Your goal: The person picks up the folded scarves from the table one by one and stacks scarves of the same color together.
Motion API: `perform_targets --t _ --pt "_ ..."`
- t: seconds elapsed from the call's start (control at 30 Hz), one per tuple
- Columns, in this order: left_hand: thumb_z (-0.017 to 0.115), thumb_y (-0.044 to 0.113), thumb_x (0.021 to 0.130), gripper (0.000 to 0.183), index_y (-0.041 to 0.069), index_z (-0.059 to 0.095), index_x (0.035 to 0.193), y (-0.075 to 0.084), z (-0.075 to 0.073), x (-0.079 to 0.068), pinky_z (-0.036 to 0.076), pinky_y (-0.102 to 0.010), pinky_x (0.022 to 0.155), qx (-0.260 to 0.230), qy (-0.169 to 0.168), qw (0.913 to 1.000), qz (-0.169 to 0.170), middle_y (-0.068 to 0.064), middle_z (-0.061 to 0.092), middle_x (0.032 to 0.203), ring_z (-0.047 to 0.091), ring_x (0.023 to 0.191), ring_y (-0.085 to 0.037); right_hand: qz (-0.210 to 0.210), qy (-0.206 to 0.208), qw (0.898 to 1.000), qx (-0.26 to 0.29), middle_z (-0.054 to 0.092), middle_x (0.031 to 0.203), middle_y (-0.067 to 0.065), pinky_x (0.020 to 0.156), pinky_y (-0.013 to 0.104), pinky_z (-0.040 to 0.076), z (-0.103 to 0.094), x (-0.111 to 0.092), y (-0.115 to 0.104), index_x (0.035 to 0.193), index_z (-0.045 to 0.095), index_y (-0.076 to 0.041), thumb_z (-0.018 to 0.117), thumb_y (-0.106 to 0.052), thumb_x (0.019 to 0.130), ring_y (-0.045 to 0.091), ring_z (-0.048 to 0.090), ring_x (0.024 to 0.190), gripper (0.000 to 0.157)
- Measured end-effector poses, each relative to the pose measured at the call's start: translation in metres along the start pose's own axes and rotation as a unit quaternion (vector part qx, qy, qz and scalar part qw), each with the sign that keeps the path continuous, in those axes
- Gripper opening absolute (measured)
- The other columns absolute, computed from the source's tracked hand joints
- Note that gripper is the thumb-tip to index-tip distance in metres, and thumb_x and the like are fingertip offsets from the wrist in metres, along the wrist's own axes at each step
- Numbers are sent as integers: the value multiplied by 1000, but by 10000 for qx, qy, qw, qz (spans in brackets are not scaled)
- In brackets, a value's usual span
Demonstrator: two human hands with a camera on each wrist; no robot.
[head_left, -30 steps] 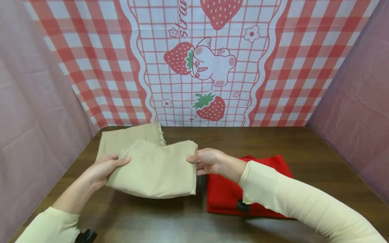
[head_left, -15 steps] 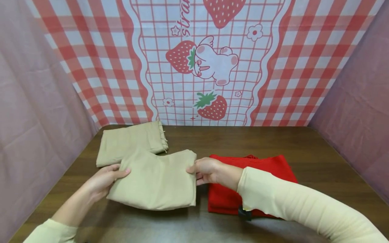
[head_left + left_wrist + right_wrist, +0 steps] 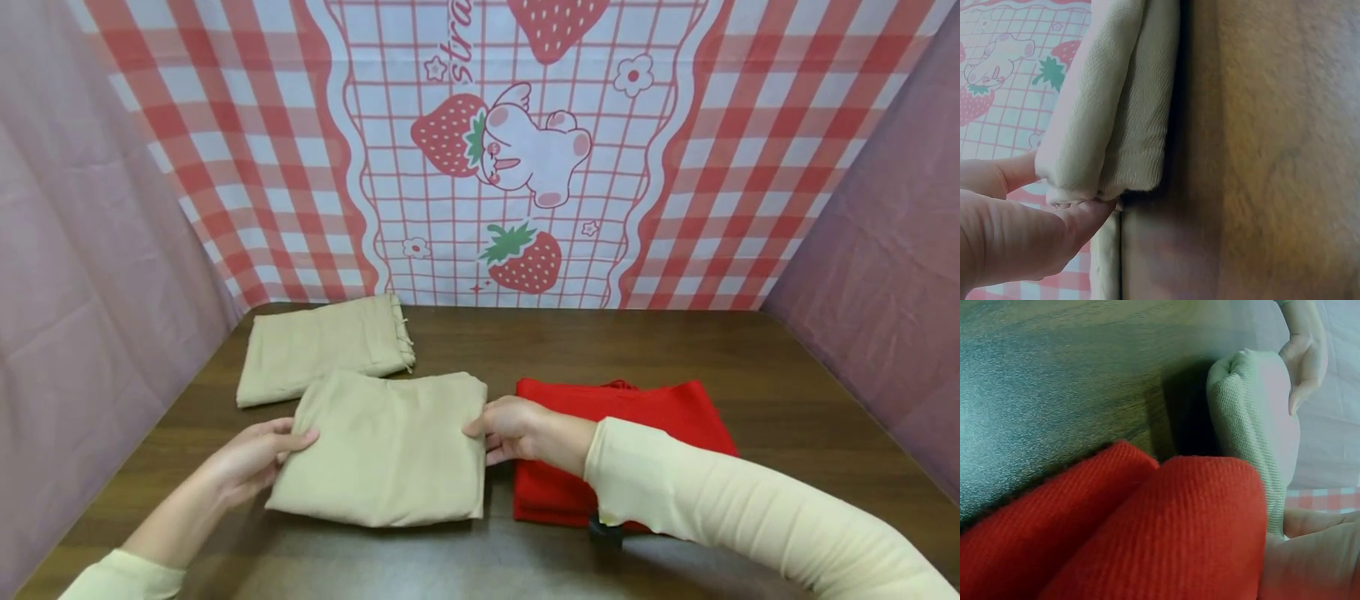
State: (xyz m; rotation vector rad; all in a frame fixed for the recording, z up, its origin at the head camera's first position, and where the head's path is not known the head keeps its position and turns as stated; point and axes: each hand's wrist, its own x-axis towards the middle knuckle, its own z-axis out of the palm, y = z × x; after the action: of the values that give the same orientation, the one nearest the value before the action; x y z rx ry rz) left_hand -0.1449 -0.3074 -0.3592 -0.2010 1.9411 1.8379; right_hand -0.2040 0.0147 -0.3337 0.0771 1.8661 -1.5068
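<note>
A folded beige cloth (image 3: 390, 450) lies low over the front of the table, its layers stacked in a thick pad. My left hand (image 3: 251, 458) pinches its left edge, thumb on top and fingers underneath. In the left wrist view the thumb and fingers (image 3: 1029, 231) grip the corner of the folded layers. At the opposite edge my right hand (image 3: 513, 429) holds the cloth between thumb and fingers. Just right of it sits a folded red cloth (image 3: 555, 487), partly covered by my right forearm. Its ribbed folds (image 3: 1166, 531) fill the lower right wrist view.
A second folded beige cloth (image 3: 322, 346), with loose threads along its right end, lies at the back left. The brown wooden table (image 3: 585, 342) meets a strawberry-print curtain (image 3: 525, 158) behind. Pink cloth walls (image 3: 862, 208) stand at both sides.
Both hands have lowered the beige cloth toward the front of the table, and it now looks flatter. More of the second beige cloth shows behind it.
</note>
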Motion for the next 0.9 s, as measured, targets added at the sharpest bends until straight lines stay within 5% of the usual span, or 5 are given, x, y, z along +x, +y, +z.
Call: perform_targets --t 0.33,0.6,0.9 --pt "56 20 97 51 -15 36 128 -3 3 -7 57 -29 77 842 258 9960 -159 0 64 95 64 85 -8 210 125 9997 85 62 95 13 99 47 51 3 -3 1 116 51 8 51 -9 97 20 62 88 25" --pt "56 22 97 50 -18 42 123 3 12 -8 57 -43 83 2437 1132 9629 -262 -22 59 108 62 93 -18 265 204 9986 399 34 142 38 112 56 35 4 -12 -2 141 22 13 52 -15 97 49 42 131 60" --pt "58 24 95 51 -21 47 119 9 8 -10 58 -39 79 2985 1356 9447 -67 -29 61 107 66 87 -20 -38 502 9987 -84 20 154 26 115 57 30 6 -27 -11 147 10 11 60 -18 93 47 26 140 79"
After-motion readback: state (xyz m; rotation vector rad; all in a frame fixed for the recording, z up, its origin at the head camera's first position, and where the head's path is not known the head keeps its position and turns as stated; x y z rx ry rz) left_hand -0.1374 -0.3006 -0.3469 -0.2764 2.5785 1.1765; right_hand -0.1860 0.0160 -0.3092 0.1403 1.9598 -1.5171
